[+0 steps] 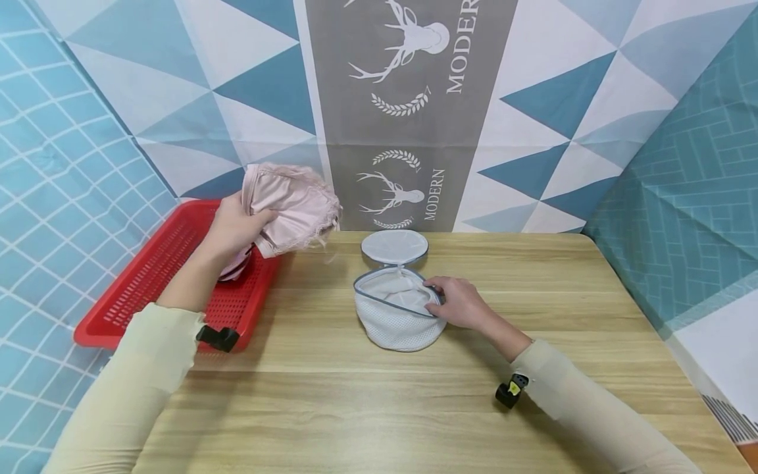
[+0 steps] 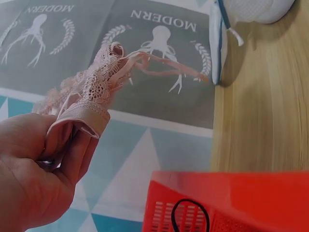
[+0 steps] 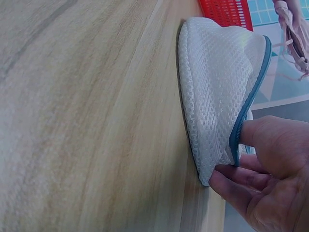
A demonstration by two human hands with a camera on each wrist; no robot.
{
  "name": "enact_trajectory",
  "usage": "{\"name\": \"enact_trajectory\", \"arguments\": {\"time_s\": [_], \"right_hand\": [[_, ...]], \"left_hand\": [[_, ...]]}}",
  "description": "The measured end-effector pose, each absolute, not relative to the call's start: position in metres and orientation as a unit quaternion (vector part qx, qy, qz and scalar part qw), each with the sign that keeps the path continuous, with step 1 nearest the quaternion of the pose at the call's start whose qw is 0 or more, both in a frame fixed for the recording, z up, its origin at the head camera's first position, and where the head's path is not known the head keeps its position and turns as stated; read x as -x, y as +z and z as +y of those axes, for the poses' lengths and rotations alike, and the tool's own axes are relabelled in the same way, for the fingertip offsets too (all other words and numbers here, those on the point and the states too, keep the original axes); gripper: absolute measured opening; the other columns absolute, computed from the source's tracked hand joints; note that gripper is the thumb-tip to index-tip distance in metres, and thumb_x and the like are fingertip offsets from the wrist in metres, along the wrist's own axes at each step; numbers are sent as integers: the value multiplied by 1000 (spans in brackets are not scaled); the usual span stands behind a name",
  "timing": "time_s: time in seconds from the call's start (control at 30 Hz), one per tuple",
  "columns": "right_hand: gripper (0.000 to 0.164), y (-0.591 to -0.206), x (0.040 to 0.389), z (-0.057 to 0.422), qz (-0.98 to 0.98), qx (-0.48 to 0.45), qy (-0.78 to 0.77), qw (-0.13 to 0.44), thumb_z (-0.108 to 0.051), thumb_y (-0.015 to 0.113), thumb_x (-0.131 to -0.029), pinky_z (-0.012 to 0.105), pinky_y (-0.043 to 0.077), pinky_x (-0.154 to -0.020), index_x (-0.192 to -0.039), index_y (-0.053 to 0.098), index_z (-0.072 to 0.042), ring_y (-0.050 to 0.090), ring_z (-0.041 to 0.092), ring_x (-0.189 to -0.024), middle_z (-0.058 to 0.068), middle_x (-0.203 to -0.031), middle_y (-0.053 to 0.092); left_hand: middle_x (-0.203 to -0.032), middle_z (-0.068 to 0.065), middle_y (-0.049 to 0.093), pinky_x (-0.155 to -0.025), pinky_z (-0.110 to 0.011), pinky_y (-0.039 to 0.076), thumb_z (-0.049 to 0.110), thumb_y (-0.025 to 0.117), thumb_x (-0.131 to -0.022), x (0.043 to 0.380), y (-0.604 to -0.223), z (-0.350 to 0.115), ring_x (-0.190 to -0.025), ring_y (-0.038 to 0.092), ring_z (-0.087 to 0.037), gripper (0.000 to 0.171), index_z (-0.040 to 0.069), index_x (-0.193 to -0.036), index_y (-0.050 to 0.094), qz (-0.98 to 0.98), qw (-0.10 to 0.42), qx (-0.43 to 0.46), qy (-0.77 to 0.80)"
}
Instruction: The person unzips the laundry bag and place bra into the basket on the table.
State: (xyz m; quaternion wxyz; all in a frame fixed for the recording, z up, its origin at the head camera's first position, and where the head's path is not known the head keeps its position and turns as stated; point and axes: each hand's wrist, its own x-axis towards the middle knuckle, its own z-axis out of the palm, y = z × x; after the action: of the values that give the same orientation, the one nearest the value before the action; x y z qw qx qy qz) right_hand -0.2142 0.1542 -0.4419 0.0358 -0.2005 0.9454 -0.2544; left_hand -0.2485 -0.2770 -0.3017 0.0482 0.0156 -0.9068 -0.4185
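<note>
My left hand [image 1: 233, 227] holds up a pale pink lace-trimmed bra [image 1: 293, 207] above the far end of the red basket [image 1: 260, 309]. Its satin side faces me in the head view; lace and a thin dangling strap [image 2: 166, 63] show in the left wrist view. On the table, a white mesh laundry bag [image 1: 399, 332] with a blue-grey zipper rim stands unzipped, its round lid [image 1: 394, 247] folded back behind it. My right hand [image 1: 458, 303] pinches the right side of the bag's rim, with the thumb at the inner side and fingers outside.
Inside the basket lies a pinkish garment [image 1: 237, 264] with dark edging, partly hidden by my left arm. A black loop [image 2: 190, 212] shows at the basket in the left wrist view. Patterned wall coverings [image 1: 397, 118] rise behind the wooden table [image 1: 355, 408] and along both sides.
</note>
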Motion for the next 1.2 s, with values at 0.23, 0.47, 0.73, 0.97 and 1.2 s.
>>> {"name": "enact_trajectory", "arguments": {"time_s": [0.23, 0.47, 0.73, 0.97, 1.2], "right_hand": [[49, -442, 214, 157, 942, 204, -266, 29, -18, 84, -96, 57, 62, -101, -140, 75, 1, 79, 37, -116, 23, -124, 83], [49, -448, 218, 161, 938, 218, -270, 15, -20, 84, -95, 54, 63, -98, -139, 75, 1, 79, 35, -112, 23, -122, 83], [51, -443, 217, 158, 940, 211, -267, 28, -19, 84, -96, 57, 62, -101, -141, 74, 2, 79, 37, -114, 23, -124, 83], [48, -457, 223, 163, 937, 232, -261, 6, -25, 84, -97, 50, 62, -95, -137, 75, 1, 78, 31, -107, 20, -118, 83], [49, -444, 215, 157, 942, 208, -261, 28, -18, 84, -96, 56, 61, -103, -140, 74, 2, 78, 35, -113, 22, -123, 82]], "left_hand": [[-127, -16, 66, -73, -13, 59, 22, 66, -109, 252, -300, -288, -86, 63, 5, 49, -6, -147, 54, -884, 52, -34, -463], [-124, -14, 64, -72, -13, 58, 23, 66, -108, 254, -301, -305, -84, 61, 7, 44, -4, -141, 55, -887, 71, -48, -454], [-102, 9, 63, -70, -14, 61, 19, 67, -108, 253, -301, -327, -79, 64, 10, 32, 2, -133, 57, -867, 74, -61, -489], [-109, 6, 60, -74, -11, 60, 22, 67, -108, 254, -305, -345, -82, 62, 10, 30, 6, -132, 57, -865, 77, -86, -488], [-100, 12, 59, -73, -12, 60, 27, 66, -109, 252, -304, -359, -80, 61, 9, 25, 10, -125, 56, -867, 74, -105, -482]]}}
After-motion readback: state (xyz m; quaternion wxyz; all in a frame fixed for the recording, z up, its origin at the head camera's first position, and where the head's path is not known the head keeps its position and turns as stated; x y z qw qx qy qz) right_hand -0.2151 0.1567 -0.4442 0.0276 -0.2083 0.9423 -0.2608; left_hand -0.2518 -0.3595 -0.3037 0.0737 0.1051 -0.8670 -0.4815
